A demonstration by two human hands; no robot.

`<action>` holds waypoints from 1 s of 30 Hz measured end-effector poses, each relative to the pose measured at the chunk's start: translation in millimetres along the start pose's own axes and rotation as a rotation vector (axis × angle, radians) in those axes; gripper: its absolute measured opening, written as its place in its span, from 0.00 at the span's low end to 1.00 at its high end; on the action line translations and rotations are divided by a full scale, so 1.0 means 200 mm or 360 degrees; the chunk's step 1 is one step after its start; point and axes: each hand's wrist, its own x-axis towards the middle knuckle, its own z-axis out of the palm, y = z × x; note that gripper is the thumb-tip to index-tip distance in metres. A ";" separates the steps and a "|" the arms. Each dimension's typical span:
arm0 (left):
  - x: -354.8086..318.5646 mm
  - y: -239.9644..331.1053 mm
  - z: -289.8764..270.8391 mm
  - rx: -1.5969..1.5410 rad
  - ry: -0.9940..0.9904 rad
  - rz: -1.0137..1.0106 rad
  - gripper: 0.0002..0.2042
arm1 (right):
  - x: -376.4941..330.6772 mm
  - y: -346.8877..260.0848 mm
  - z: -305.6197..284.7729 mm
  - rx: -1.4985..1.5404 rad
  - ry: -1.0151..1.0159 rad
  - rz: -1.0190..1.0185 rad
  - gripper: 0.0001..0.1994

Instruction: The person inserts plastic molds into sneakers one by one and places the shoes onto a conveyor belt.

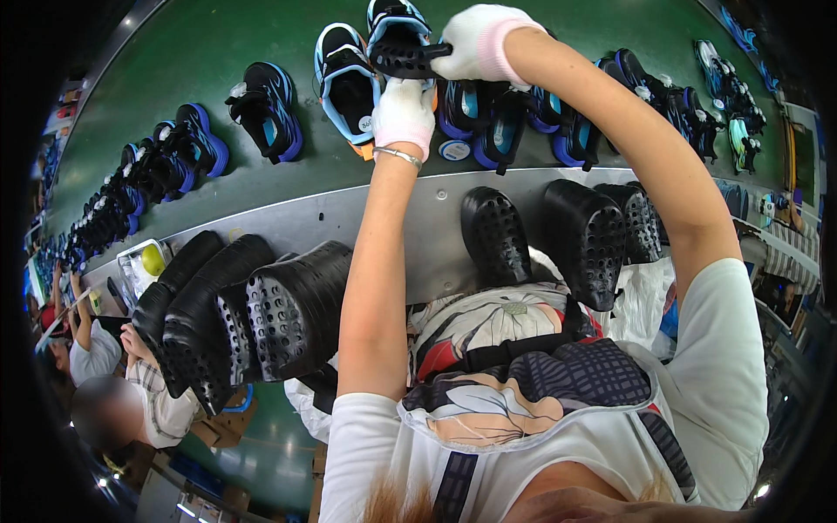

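On the green surface at the top, a black sneaker with light-blue lining [394,16] lies with its opening toward me. My right hand [484,42], in a white glove with a pink cuff, is closed on one end of a black perforated shoe insert [405,61], whose other end is at the sneaker's opening. Just below it, my gloved left hand [404,113] grips the sneaker's heel end; its fingertips are partly hidden by the insert. The mate, a sneaker with light-blue lining and orange sole trim [347,87], sits against the left hand's left side.
Stacked black perforated inserts [296,301] stand at the metal edge [418,205] on the left, more inserts [584,235] on the right. Sneakers with blue soles [266,113] line the green surface [200,52] both ways. A small round tin [454,150] lies near. Co-workers sit at far left.
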 end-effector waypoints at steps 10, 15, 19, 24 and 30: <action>-0.07 0.01 0.07 0.0157 0.0023 0.0136 0.09 | 0.36 -0.16 0.26 -0.0180 0.0136 0.0111 0.12; 0.05 -0.14 0.01 0.0259 -0.0710 -0.0150 0.13 | 0.47 -0.29 0.42 -0.0030 0.0487 -0.0034 0.11; 0.17 -0.11 -0.03 0.0262 -0.1101 -0.0438 0.13 | 0.50 -0.30 0.40 -0.0080 0.0362 -0.0090 0.11; 0.19 -0.06 -0.06 0.0276 -0.1166 -0.0432 0.14 | 0.54 -0.29 0.42 -0.0005 0.0530 -0.0095 0.12; 0.20 -0.09 -0.02 0.0485 -0.1100 -0.0401 0.16 | 0.63 -0.28 0.44 0.0308 0.0647 -0.0117 0.13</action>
